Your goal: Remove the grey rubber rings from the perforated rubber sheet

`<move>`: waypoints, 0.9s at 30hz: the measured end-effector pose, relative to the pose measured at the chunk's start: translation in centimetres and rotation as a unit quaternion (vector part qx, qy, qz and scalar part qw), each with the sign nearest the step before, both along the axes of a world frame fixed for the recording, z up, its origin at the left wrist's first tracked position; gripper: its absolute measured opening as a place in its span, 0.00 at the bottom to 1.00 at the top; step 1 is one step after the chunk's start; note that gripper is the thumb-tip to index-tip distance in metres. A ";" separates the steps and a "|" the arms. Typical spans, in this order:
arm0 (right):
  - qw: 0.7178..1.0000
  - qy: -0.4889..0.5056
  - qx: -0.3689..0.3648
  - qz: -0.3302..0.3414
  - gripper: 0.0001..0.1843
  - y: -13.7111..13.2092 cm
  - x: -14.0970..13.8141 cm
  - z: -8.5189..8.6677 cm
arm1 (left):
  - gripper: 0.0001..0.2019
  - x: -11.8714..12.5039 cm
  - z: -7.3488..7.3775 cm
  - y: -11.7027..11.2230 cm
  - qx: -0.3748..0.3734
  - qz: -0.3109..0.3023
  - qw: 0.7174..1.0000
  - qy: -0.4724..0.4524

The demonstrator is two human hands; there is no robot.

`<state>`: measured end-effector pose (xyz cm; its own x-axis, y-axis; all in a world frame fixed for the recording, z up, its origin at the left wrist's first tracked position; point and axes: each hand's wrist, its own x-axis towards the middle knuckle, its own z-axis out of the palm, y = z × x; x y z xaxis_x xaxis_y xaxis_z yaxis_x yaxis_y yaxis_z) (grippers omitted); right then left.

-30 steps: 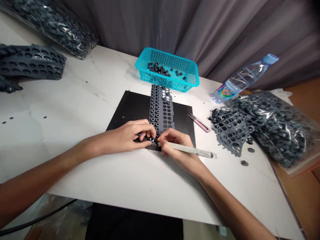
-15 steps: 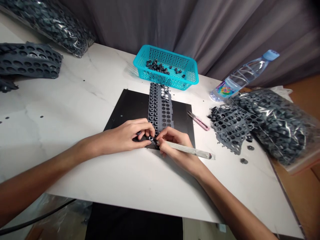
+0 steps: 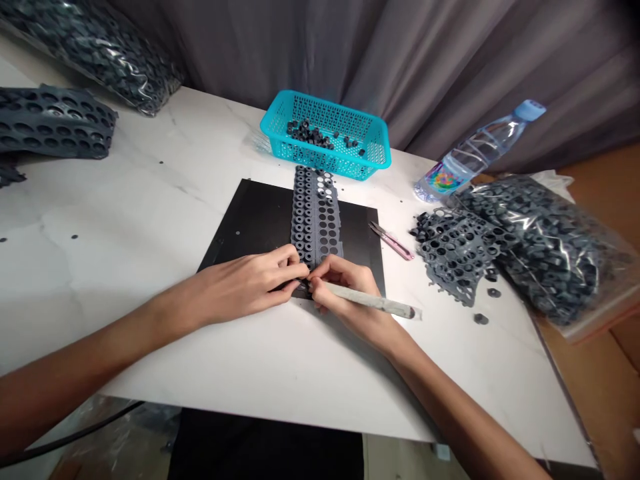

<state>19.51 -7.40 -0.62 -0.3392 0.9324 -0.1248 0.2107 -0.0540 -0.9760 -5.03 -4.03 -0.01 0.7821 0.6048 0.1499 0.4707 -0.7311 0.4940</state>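
Observation:
My right hand point(image 3: 350, 290) is closed around a whitish pen-shaped tool point(image 3: 375, 299), which looks wrapped in tape. Its tip is hidden by my fingers and points at the near end of a dark grey rubber sheet point(image 3: 315, 220). Ring-shaped parts fill the left rows of that sheet; round holes show in its right rows. My left hand point(image 3: 260, 280) pinches a small dark rubber piece at the sheet's near end, mostly covered by the fingertips. Both hands almost meet there, over a black mat point(image 3: 255, 213).
Behind the sheet is a turquoise basket point(image 3: 325, 155) with small dark parts. Pink-handled thread snips point(image 3: 393, 241), a water bottle point(image 3: 475, 153), a punched rubber sheet point(image 3: 453, 257) and a filled bag point(image 3: 555, 247) are at right. Another bag point(image 3: 110, 53) and holed sheet point(image 3: 55, 123) are at left.
My left fingers have closed over the small dark ring that showed between them before. My right hand keeps its grip on the tool. The whole view has shifted slightly.

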 end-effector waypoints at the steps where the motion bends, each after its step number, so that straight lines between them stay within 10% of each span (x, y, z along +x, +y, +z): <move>1: 1.000 0.003 -0.004 -0.003 0.04 0.0 0.0 -0.1 | 0.10 0.0 0.1 0.0 -0.003 0.002 1.000 0.004; 16: 1.000 -0.002 -0.003 -0.002 0.04 0.0 0.0 -0.2 | 0.10 0.6 -0.3 -0.1 0.060 -0.006 0.997 0.049; 27: 0.999 0.040 -0.023 -0.024 0.03 0.0 0.1 -0.5 | 0.09 0.3 0.0 0.0 -0.035 0.016 0.999 0.010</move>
<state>19.57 -7.43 -1.09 -0.3052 0.9416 -0.1426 0.1276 -0.1079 -0.9859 -4.70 -4.07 -0.06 0.7643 0.6383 0.0913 0.5033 -0.6790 0.5344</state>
